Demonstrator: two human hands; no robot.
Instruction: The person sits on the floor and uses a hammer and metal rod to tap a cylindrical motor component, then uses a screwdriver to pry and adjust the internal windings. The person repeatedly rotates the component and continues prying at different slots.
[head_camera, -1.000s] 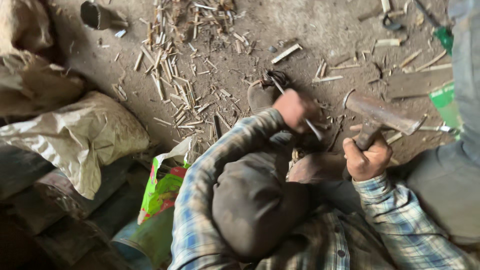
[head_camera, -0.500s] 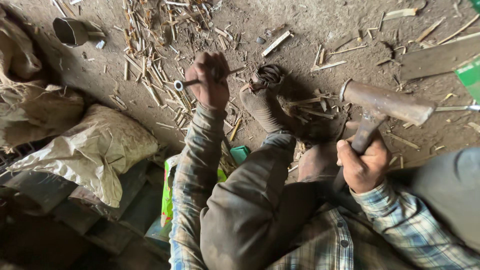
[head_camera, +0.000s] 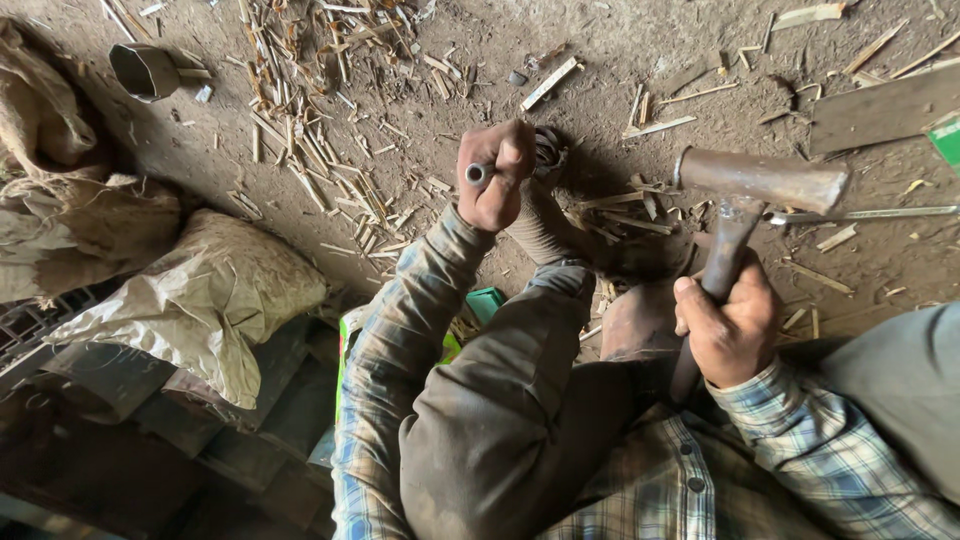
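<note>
The left hand (head_camera: 495, 175) is fisted tight around a short metal rod (head_camera: 477, 174), held over the dirt floor (head_camera: 620, 40) beside scattered wood splinters (head_camera: 310, 150). To its right, the right hand (head_camera: 728, 325) grips a rusty hammer (head_camera: 755, 185) by the handle, head raised.

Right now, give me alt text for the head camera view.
Seen from above, the right hand grips a rusty hammer while the left hand clasps a short metal rod over a dirt floor strewn with wood splinters.
</note>
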